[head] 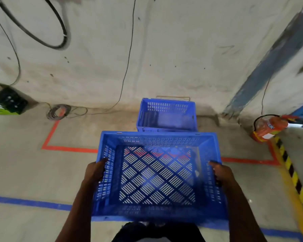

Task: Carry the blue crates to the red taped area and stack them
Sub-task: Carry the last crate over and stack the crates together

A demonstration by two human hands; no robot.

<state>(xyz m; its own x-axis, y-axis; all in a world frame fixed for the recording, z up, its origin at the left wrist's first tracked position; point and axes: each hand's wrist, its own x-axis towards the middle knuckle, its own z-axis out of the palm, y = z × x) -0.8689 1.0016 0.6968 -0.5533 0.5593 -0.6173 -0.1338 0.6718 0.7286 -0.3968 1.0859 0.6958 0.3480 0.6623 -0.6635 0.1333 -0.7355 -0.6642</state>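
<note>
- I have the carried crate (157, 173) held out in front of me, clear of the floor, its far edge just over the near line of the red tape (68, 148). My left hand (94, 173) grips the left wall and my right hand (221, 173) the right wall, fingers curled round the rims — their tips are hidden behind the plastic.
- The second blue crate (166, 115) already sits on the floor inside the taped area, close to the wall. That is where this one has to land.
- My main worry is a skewed landing: if the crate comes down turned or off-centre, its base may catch one rim and tip rather than seat.
- My grip is on the side walls only, toward the near half. The far end could dip as I reach forward, and a corner might knock the lower crate out of place.
- Fingers wrapped over the rims could get pinched between the two crates if I lower without shifting them outward.
- The crate blocks my view of the floor ahead. The coil of cable (59, 111) lies well to the left and the fire extinguisher (269, 127) lies off to the right, so a straight path looks safe — a drift to either side less so.
- The picture is blurred, so I judge the rim alignment poorly from here.
</note>
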